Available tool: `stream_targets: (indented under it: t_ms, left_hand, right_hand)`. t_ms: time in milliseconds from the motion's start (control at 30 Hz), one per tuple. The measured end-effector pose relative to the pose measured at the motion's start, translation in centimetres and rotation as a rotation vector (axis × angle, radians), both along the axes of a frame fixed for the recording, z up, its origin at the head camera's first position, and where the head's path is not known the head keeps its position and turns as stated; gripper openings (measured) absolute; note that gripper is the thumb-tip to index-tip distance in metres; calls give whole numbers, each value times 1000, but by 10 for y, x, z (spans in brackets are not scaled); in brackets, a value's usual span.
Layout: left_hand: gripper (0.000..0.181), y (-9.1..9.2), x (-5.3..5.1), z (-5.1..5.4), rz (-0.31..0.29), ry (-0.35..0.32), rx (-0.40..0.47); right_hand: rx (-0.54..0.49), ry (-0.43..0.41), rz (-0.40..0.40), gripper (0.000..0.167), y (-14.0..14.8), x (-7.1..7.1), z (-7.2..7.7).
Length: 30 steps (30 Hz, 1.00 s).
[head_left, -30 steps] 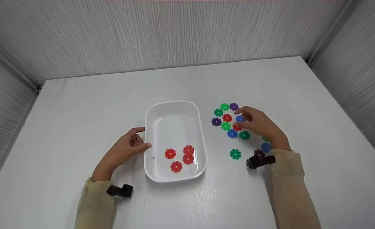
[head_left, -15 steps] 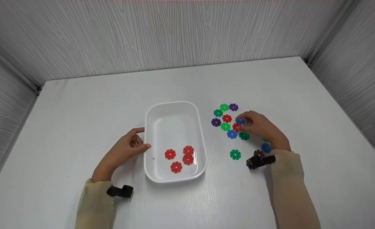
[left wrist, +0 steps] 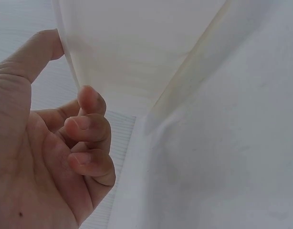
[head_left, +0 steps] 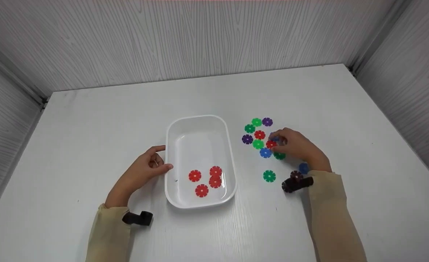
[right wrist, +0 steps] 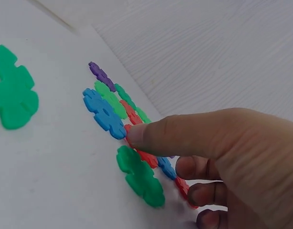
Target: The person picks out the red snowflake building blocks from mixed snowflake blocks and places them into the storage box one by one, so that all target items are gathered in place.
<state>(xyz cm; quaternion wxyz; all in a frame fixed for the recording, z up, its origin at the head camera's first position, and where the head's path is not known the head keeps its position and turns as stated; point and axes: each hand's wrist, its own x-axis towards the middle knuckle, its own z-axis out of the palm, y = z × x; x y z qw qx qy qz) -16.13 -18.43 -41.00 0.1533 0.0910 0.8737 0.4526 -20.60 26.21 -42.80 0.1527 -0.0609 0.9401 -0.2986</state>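
A white plastic tray (head_left: 196,153) lies on the table with several red interlocking flower discs (head_left: 201,190) at its near end. My left hand (head_left: 141,171) holds the tray's left wall, thumb at the rim and index finger against the outside; the other fingers curl in the left wrist view. To the right of the tray, my right hand (head_left: 298,147) pinches a red flower disc (head_left: 271,144) lying among the others. In the right wrist view the thumb (right wrist: 141,136) rests on that red disc (right wrist: 149,160); the index fingertip is hidden there.
Around the right hand lie green (head_left: 258,144), blue (head_left: 265,153), purple (head_left: 247,139) and another red disc (head_left: 259,134). A separate green disc (head_left: 269,176) is nearer. More discs are partly covered by the right forearm. Grey wood-grain panels (head_left: 200,40) border the table.
My right hand has come down slightly and closed its thumb and finger toward the red disc. The blue disc beside it tilted, then became partly covered. The left hand and tray stay put.
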Motion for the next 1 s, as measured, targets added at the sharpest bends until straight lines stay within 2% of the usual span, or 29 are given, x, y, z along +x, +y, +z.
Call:
stream_targets:
  t_ms: [467,700,1000]
  left_hand:
    - [67,0,-1,0,-2,1,-7]
    - [66,0,0,0,-2,1,0]
    - [66,1,-1,1,4,-14,-16]
  right_hand:
    - [42,-17,18,42,-4,0,5]
    - [89,15,37,40,-8,0,8]
    - [114,20,12,38,-12,-1,6]
